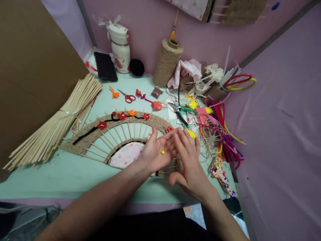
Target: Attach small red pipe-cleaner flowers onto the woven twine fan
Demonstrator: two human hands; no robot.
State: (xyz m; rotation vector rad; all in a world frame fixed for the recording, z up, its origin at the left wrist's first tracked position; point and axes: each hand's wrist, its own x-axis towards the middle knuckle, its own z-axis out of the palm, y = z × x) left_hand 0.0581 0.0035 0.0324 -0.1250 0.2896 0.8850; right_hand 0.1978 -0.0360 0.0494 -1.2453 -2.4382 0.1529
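My left hand (153, 154) is held palm up over the fan-shaped weaving, fingers stretched out and thumb raised. On its palm lies a small yellow ball (163, 152), apparently soft clay. Close beside it is my right hand (190, 164), fingers extended and thumb apart; its fingertips meet or overlap those of the left. Beneath both hands, the woven twine fan (92, 135) with stick ribs rests on the table. Red and orange flowers (122, 116) sit along a black branch on its band. Its right part is largely hidden by my hands. Yellow clay (191, 134) shows just past my right fingertips.
A bundle of thin sticks (57, 117) lies left. Behind are red-handled scissors (127, 96), green-handled pliers (181, 113), a twine cone (167, 62) and a white bottle (120, 50). Tangled twine, pipe cleaners (225, 134) and a patterned glue gun (222, 175) lie right.
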